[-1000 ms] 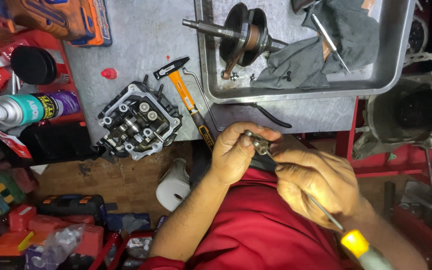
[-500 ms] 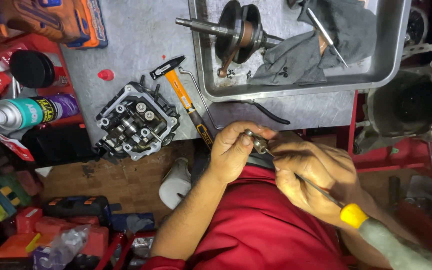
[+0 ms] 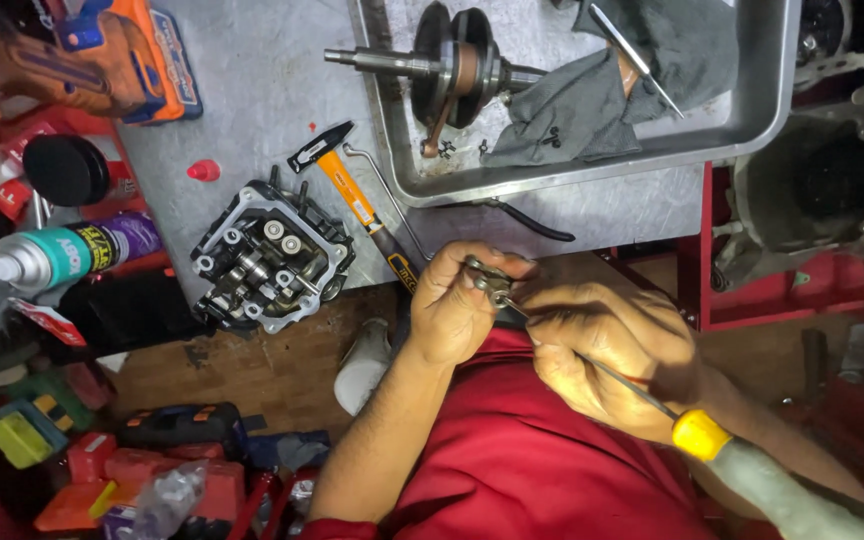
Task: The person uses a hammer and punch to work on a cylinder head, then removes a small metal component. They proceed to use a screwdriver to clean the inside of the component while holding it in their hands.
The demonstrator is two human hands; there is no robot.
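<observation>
My left hand (image 3: 457,305) grips a small metal engine part (image 3: 484,279) close to my chest, over my red shirt. My right hand (image 3: 612,350) holds a screwdriver (image 3: 697,435) with a yellow collar and grey handle, its thin shaft running up to the small part. Both hands touch at the part, just below the edge of the grey bench top (image 3: 252,90).
A cylinder head (image 3: 270,258) sits at the bench edge beside an orange-handled hammer (image 3: 352,195). A metal tray (image 3: 592,175) holds a crankshaft (image 3: 452,68) and a grey rag (image 3: 632,70). A spray can (image 3: 67,255) lies left. An engine case (image 3: 822,195) stands right.
Both hands stay together on the small part with little movement; the screwdriver handle has shifted slightly and the view has drifted a little.
</observation>
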